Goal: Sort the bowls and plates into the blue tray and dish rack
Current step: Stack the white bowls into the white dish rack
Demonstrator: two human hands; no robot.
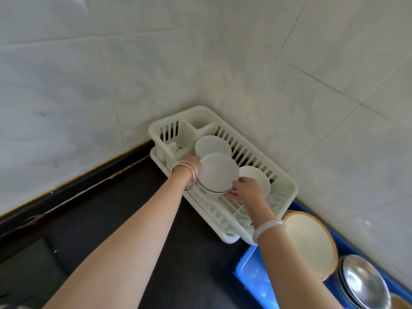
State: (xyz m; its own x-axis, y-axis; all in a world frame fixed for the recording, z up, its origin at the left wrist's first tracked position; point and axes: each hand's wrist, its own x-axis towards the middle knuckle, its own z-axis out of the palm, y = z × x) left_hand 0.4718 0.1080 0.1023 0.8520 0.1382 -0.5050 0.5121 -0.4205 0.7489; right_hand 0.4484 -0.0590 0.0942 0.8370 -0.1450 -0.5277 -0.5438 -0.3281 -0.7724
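A white plastic dish rack (286, 186) stands in the counter corner against the tiled walls. Both my hands hold a white bowl (218, 172) over its middle: my left hand (191, 163) grips the left rim, my right hand (245, 189) the right rim. A second white bowl (211, 143) sits behind it in the rack. A third (258, 178) leans to the right, partly hidden by my right hand. The blue tray (249, 279) lies at the lower right with a large cream plate (310, 241) and a steel bowl (363, 284) in it.
The dark countertop (124, 219) stretches left of the rack. Tiled walls (111, 85) close in behind and on the right. The rack has a slotted cutlery compartment (169, 132) at its far left end.
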